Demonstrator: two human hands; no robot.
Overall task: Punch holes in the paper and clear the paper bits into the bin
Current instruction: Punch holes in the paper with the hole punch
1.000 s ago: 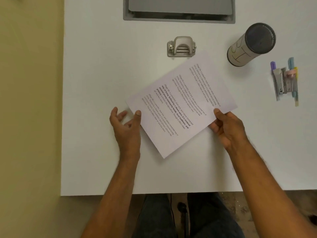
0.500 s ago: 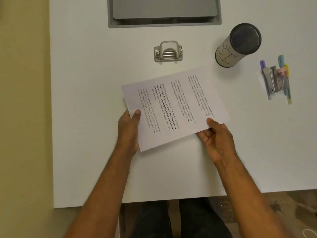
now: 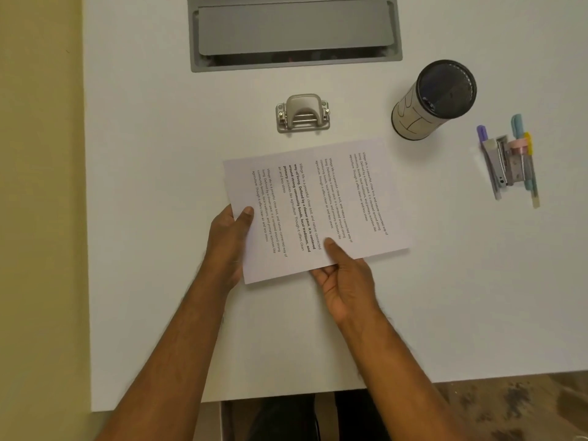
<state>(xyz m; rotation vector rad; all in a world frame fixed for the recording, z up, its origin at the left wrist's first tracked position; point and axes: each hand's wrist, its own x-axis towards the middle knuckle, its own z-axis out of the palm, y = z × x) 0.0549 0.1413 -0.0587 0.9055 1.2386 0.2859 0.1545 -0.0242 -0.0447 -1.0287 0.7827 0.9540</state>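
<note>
A printed sheet of paper (image 3: 321, 198) sits slightly above the white table, its text running sideways. My left hand (image 3: 230, 240) grips its left edge, thumb on top. My right hand (image 3: 345, 276) pinches its near edge, thumb on the print and fingers underneath. A metal hole punch (image 3: 303, 113) stands just beyond the sheet's far edge, apart from it. A cylindrical bin (image 3: 434, 100) with a dark mouth stands at the back right.
A grey recessed flap panel (image 3: 294, 30) is set into the white table (image 3: 143, 154) at the back. A stapler with several coloured pens (image 3: 509, 160) lies at the far right. The table's near edge runs above my legs.
The sheet has turned from a diagonal to nearly square with the table. My left hand took hold of its left edge, and my right hand slid left along the near edge.
</note>
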